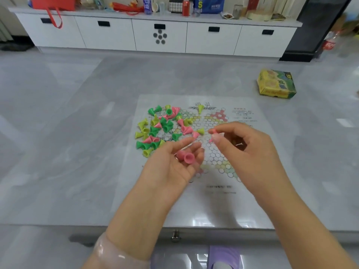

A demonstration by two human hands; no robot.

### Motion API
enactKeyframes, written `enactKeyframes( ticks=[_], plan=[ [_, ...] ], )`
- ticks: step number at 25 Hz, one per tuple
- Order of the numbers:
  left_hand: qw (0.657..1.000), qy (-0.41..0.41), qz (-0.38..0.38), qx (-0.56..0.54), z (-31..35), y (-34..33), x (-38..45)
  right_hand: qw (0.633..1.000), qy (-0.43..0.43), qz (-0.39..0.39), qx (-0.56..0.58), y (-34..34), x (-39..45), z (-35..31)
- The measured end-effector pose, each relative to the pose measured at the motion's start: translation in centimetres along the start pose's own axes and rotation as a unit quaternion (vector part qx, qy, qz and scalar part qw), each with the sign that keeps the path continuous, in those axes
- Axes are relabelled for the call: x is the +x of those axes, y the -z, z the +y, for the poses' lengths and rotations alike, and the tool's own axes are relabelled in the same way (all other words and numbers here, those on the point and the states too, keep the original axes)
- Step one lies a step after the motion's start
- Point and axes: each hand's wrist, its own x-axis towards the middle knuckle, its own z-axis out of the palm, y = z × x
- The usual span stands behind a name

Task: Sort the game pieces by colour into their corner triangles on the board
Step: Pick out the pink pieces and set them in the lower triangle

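1. Board [213, 152]: a paper sheet printed with a star of small circles lies flat on the grey counter [58, 133], near its front edge. Some of the star's corner triangles are tinted; the far right one shows pink.

2. Loose pieces [159, 129]: a heap of small cone-shaped game pieces in green, yellow-green and pink lies over the board's far left part and spills onto the counter just beside it. Most lie tipped on their sides, colours mixed.

3. Single yellow-green piece [200, 108]: stands apart from the heap at the far point of the star.

4. Left hand [174, 164]: palm up above the board's left side, fingers loosely curled around two pink pieces [185, 157] resting on the fingers, hollow bases facing the camera.

5. Right hand [239, 144]: raised above the middle of the board, thumb and forefinger pinching one pink piece [213, 131] at the fingertips. A further pink shape shows just below the thumb; whether it is a second piece cannot be told.

6. Box [276, 84]: a yellow and green carton rests on the counter, well apart from the board, to the far right.

7. Background: a white cabinet [159, 35] with dark handles runs along the far wall; its top carries a red can [186, 7], bottles and bags.
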Motion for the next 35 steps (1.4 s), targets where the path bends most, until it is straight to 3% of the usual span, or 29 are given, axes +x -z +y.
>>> enactKeyframes(
  ticks=[2, 5, 11, 16, 29, 31, 35],
  plan=[
    [0.998, -0.033, 0.048, -0.010, 1.3, 0.9, 0.2, 0.998, -0.050, -0.020, 0.024, 1.0, 0.3, 1.0],
    [0.991, -0.085, 0.099, 0.000, 3.1, 2.1, 0.5, 0.993, -0.080, -0.078, -0.028, 0.7, 0.0, 2.8],
    [0.986, -0.103, 0.126, 0.018, 4.2, 3.8, 0.6, 0.966, -0.050, -0.235, -0.096, -2.2, -0.8, 3.3],
    [0.979, -0.130, 0.145, 0.053, 5.1, 4.3, 0.3, 0.951, -0.008, -0.282, -0.129, -3.0, -0.7, 3.3],
    [0.976, -0.137, 0.133, 0.100, 5.4, 4.5, -0.2, 0.935, 0.013, -0.303, -0.181, -3.1, -0.6, 3.3],
    [0.966, -0.137, 0.099, 0.194, 4.9, 4.1, -0.3, 0.947, -0.013, -0.285, -0.147, -2.5, -0.3, 3.0],
    [0.884, -0.123, 0.015, 0.451, 3.0, 3.3, -0.6, 0.993, -0.007, -0.113, -0.029, -1.7, 0.5, 1.6]
  ],
)
